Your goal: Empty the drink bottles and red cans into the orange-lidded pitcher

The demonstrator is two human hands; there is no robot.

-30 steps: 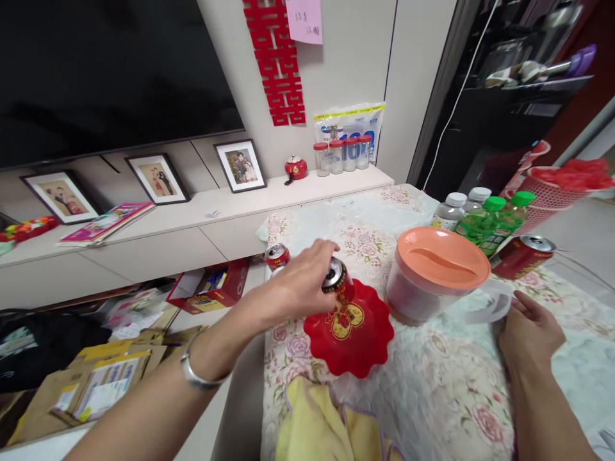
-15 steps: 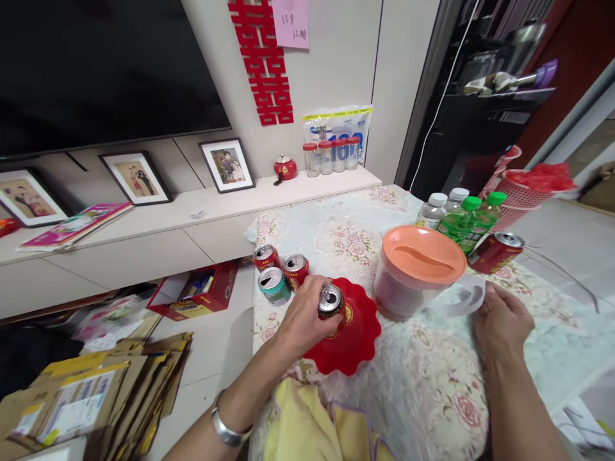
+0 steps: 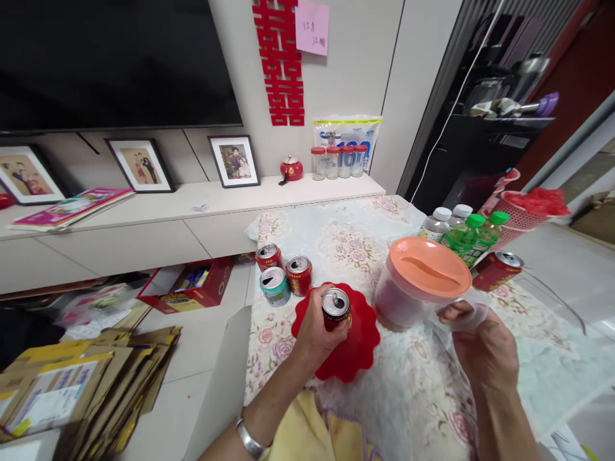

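Note:
My left hand (image 3: 318, 330) is wrapped round a dark can (image 3: 336, 306) with an opened top, held over a red scalloped plate (image 3: 358, 346). On the right, my right hand (image 3: 487, 342) has its fingers closed round the clear handle of a plastic pitcher (image 3: 401, 298) with an orange lid (image 3: 430, 266). The pitcher stands on the flowered tablecloth (image 3: 413, 390). Left of the plate are two red cans, one nearer (image 3: 298, 275) and one farther (image 3: 269, 257), beside a teal can (image 3: 275, 287).
Several bottles (image 3: 473, 237) stand behind the pitcher, near another red can (image 3: 498, 270) and a pink basket (image 3: 521, 211). A yellow cloth (image 3: 307, 432) lies at the near edge. Jars (image 3: 332, 163) and framed photos (image 3: 234, 161) line the white cabinet.
My right hand has moved left and its fingers now pass through the pitcher handle. My left hand still holds the dark can above the plate. The camera view has shifted slightly.

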